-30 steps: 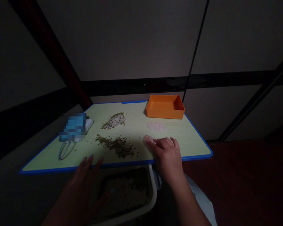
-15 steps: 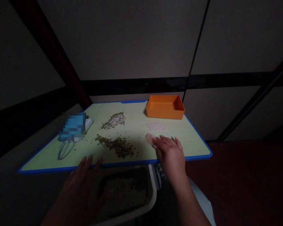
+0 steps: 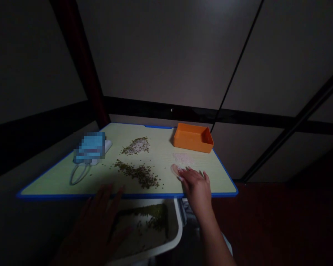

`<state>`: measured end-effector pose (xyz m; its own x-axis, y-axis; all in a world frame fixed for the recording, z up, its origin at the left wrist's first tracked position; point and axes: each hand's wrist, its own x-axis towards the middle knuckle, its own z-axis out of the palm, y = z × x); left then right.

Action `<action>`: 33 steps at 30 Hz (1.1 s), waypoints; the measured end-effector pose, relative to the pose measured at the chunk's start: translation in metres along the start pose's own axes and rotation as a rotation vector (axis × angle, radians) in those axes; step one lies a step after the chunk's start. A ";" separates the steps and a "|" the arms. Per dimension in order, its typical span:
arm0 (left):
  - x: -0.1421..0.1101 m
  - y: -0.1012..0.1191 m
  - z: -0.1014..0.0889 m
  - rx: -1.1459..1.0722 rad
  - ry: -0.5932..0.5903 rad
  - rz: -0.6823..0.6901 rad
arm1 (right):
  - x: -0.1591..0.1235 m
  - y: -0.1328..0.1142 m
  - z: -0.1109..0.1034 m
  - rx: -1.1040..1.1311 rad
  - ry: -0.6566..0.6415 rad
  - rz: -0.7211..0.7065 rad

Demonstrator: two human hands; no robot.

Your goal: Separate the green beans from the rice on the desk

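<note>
My right hand (image 3: 195, 186) reaches over the right part of the pale board (image 3: 94, 181), its fingers closed on the edge of a round tan disc (image 3: 175, 170) whose exact kind I cannot make out. Just beyond it lies a thin patch of pale pinkish grains (image 3: 183, 159). My left hand (image 3: 96, 214) is in shadow at the board's front edge, fingers stretched and apart, holding nothing. Between the hands spreads a pile of dark greenish-brown bits (image 3: 140, 174). Farther back, a second pile (image 3: 137, 146) mixes pale grains with similar dark bits.
An orange open box (image 3: 192, 143) stands at the board's back right. On the left, a blurred-out blue item rests on a white device (image 3: 107, 145) with a looped cable (image 3: 77, 181). Below the front edge sits a white-rimmed tub (image 3: 179, 229) with dark bits inside. Wall panels rise behind.
The camera view has tilted and shifted slightly. My right hand keeps its grip on the disc at about the same spot on the board. The piles look unchanged.
</note>
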<state>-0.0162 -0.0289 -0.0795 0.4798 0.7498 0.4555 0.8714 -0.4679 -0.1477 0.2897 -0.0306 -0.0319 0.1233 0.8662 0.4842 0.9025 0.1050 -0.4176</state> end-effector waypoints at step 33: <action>-0.001 0.009 -0.007 0.049 0.077 -0.039 | 0.128 -0.036 0.046 0.220 -0.590 -0.738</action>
<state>-0.0091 -0.0370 -0.0755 0.4377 0.7282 0.5274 0.8942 -0.4140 -0.1704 0.2542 0.0992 0.0093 -0.7240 0.6452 0.2438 0.5649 0.7575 -0.3272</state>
